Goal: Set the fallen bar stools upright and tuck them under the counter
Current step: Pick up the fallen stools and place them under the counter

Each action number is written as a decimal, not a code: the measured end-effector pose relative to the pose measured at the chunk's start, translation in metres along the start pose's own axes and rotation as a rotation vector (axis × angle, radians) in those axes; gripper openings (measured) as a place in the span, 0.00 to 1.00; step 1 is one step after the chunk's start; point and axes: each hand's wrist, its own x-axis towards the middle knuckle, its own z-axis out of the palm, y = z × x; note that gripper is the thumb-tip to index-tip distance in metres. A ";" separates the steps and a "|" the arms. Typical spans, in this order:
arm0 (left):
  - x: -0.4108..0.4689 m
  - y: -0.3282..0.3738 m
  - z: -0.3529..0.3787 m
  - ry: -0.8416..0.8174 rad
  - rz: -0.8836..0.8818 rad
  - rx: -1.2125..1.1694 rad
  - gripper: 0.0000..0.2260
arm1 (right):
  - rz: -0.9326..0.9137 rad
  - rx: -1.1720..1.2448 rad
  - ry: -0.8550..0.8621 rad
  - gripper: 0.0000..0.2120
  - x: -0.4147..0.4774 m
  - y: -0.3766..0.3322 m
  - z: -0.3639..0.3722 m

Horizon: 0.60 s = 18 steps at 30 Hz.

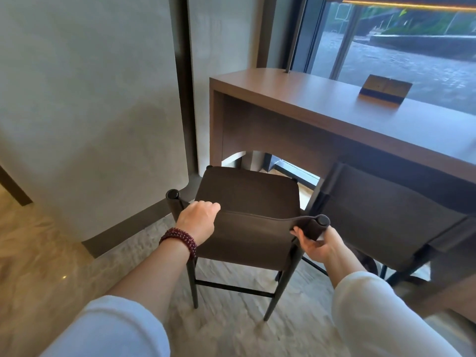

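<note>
My left hand (199, 217) and right hand (315, 244) both clasp the backrest (257, 228) of the upright bar stool (247, 194). I should push it evenly, straight under the counter (322, 99) by its left end.

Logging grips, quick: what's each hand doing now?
Left hand: closed on the stool backrest's top edge.
Right hand: gripping the backrest's right end.

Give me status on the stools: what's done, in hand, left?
Done: the right stool sits upright with its seat partly under the counter. In hand: the left stool is upright, left hand and right hand gripping its backrest. Left: push it in; the seat is short of the counter edge.
</note>
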 end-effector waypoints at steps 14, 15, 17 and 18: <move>0.027 0.004 -0.003 -0.127 0.010 0.063 0.23 | -0.095 0.003 -0.062 0.27 0.009 0.000 0.007; 0.026 0.003 -0.003 -0.133 0.011 0.062 0.23 | -0.093 0.003 -0.061 0.28 0.009 0.001 0.007; 0.024 0.003 -0.003 -0.143 0.014 0.055 0.24 | -0.092 -0.003 -0.068 0.29 0.006 0.004 0.009; 0.024 0.002 -0.003 -0.152 0.014 0.050 0.25 | -0.097 -0.006 -0.072 0.29 0.005 0.007 0.010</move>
